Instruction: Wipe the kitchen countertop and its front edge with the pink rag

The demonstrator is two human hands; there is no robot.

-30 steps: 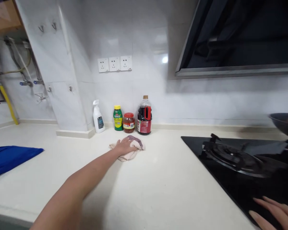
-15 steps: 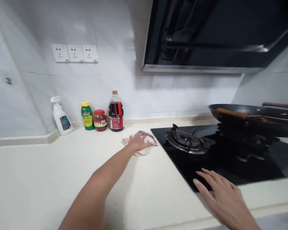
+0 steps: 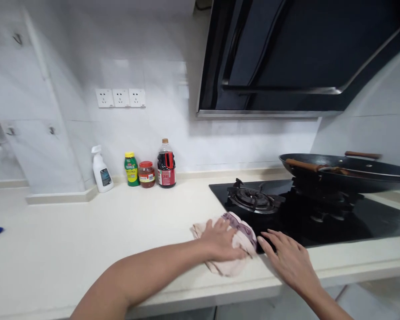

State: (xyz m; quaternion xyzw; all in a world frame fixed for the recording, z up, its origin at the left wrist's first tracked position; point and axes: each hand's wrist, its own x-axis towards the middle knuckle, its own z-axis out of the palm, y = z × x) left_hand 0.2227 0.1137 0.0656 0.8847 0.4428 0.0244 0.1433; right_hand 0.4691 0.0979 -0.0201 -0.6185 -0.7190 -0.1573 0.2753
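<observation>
On the counter by the stove's near left corner, my left hand [image 3: 222, 242] presses down on a pale pink cloth [image 3: 231, 266] with a purple patterned border. The hand grips the cloth from above, its palm covering the middle; the cloth's right part laps over the black glass edge of the gas stove [image 3: 273, 233]. Just to the right, my right hand [image 3: 288, 258] rests at the stove's front edge. Its fingers are stretched out and it holds nothing.
A burner [image 3: 253, 199] sits behind the hands, and a wok [image 3: 336, 173] with a wooden-handled spatula [image 3: 302, 165] stands farther right. Along the wall are a spray bottle [image 3: 102, 173], a green bottle [image 3: 131, 171], a red-lidded jar [image 3: 146, 175] and a soy sauce bottle [image 3: 166, 166]. A range hood [image 3: 270, 58] hangs above.
My left hand has drawn the cloth toward me and rightward, from near the stove's back left to its front corner. My right hand stays at the stove's front edge. The view has shifted.
</observation>
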